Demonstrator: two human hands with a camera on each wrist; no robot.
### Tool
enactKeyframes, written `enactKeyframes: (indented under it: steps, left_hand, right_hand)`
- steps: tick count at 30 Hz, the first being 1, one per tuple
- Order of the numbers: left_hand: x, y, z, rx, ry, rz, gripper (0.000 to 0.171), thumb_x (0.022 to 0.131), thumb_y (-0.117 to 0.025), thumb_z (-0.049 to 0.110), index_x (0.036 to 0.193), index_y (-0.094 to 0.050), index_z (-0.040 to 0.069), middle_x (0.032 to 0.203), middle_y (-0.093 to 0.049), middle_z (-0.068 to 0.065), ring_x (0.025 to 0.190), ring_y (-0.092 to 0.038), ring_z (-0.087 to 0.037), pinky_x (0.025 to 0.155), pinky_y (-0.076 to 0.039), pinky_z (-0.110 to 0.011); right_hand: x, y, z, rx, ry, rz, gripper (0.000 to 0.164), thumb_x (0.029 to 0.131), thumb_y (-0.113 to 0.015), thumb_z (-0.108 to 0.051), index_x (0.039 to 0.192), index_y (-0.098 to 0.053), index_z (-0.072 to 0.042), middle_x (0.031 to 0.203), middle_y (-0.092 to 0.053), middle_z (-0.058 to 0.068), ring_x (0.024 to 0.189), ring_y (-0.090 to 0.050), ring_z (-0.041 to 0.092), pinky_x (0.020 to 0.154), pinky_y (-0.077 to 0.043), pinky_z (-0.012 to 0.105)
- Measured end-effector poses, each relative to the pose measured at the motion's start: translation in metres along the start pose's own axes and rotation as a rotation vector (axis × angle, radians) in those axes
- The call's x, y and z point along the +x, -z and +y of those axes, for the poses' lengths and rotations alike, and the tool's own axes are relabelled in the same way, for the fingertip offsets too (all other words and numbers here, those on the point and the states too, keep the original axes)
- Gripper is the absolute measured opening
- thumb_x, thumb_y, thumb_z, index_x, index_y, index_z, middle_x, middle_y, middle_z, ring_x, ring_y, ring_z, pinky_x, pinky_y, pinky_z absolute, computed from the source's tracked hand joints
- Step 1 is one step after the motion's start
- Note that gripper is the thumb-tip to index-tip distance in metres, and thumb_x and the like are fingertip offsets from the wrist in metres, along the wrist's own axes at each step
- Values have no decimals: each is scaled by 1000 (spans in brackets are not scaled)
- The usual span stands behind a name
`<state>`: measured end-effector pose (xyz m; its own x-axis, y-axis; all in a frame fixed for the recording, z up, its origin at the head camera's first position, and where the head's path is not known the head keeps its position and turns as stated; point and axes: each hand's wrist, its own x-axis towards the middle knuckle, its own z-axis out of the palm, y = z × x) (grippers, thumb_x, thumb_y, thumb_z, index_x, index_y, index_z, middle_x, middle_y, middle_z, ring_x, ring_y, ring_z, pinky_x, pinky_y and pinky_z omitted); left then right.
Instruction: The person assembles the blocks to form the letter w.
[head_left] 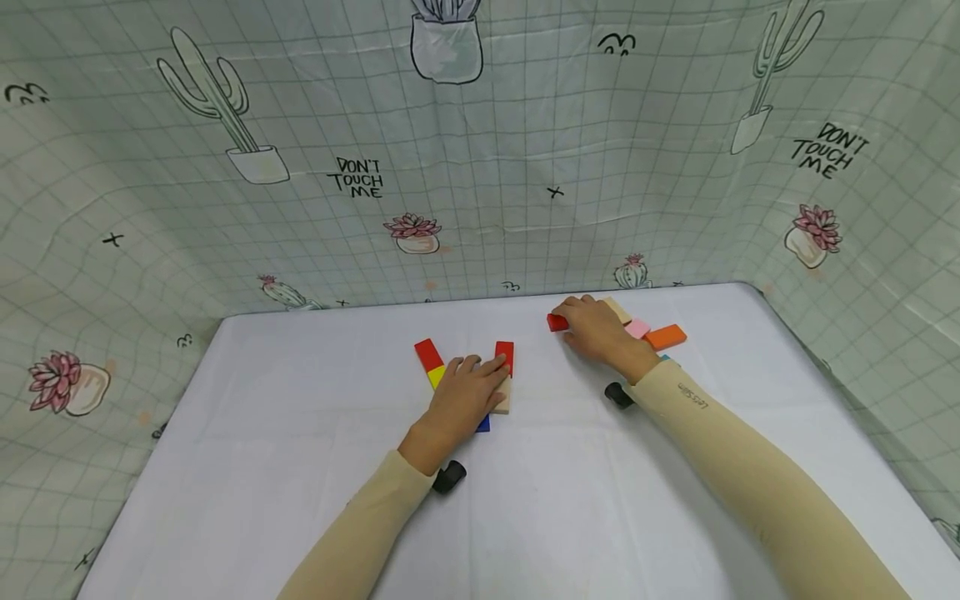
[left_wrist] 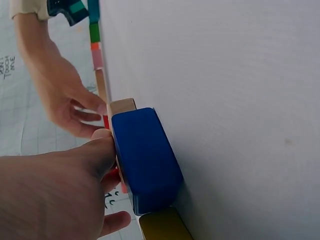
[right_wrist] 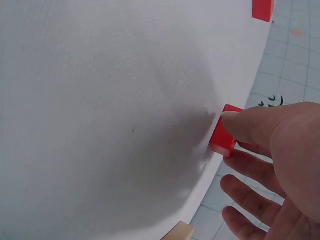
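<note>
My right hand pinches a small red block between thumb and fingers at the table's far side. My left hand rests over a V-shaped row of flat blocks, its fingers spread and touching them. The right leg of the V has a red block above a plain wooden block. On the left leg, another red block meets a yellow block. A blue block shows beside the left thumb and is mostly covered by that hand in the head view.
Right of the right hand lie a wooden block, a pink block and an orange block. A blue piece peeks out by the right sleeve. The white table ends at a cactus-print cloth behind.
</note>
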<state>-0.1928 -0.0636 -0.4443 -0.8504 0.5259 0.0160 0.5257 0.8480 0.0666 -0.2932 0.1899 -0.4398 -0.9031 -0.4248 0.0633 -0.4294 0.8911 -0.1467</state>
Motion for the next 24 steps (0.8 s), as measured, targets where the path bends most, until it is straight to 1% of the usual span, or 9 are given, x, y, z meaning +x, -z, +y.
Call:
enactKeyframes:
  steps: [4, 7, 10, 17, 24]
  left_hand:
    - [0, 0, 0, -6, 5, -4, 50, 106, -64, 34, 153, -59, 16, 161, -52, -1, 142, -50, -30, 121, -38, -48]
    - [0, 0, 0, -3, 12, -14, 51, 106, -64, 35, 153, -58, 17, 162, -52, 0, 143, -49, -30, 122, -37, -48]
    - [0, 0, 1, 10, 19, -27, 51, 106, -64, 36, 154, -58, 18, 162, -51, 0, 144, -48, -30, 122, -37, -47]
    - [1, -1, 2, 25, 26, -44, 52, 106, -64, 38, 154, -57, 20, 163, -50, 1, 145, -48, -30, 123, -36, -47]
    - [3, 2, 1, 18, 37, -50, 52, 105, -64, 38, 154, -58, 20, 162, -51, 1, 146, -48, -30, 124, -34, -49]
  right_hand:
    - [2, -2, 1, 20, -9, 7, 36, 94, -74, -2, 130, -72, 2, 129, -71, 21, 113, -63, 40, 98, -55, 52]
    - [4, -3, 0, 34, 6, 27, 33, 93, -74, -2, 126, -73, 2, 122, -74, 19, 107, -64, 39, 93, -56, 51]
    - [5, -5, -2, 45, 26, 38, 33, 91, -76, -2, 124, -73, 2, 119, -75, 18, 104, -65, 38, 92, -57, 50]
    - [3, -5, -11, 46, 48, 47, 31, 91, -80, -4, 122, -75, -2, 120, -77, 15, 106, -66, 36, 94, -57, 50]
    - [3, -4, -23, 98, 96, 47, 32, 91, -81, -3, 122, -75, 0, 121, -76, 16, 109, -66, 35, 96, -56, 49]
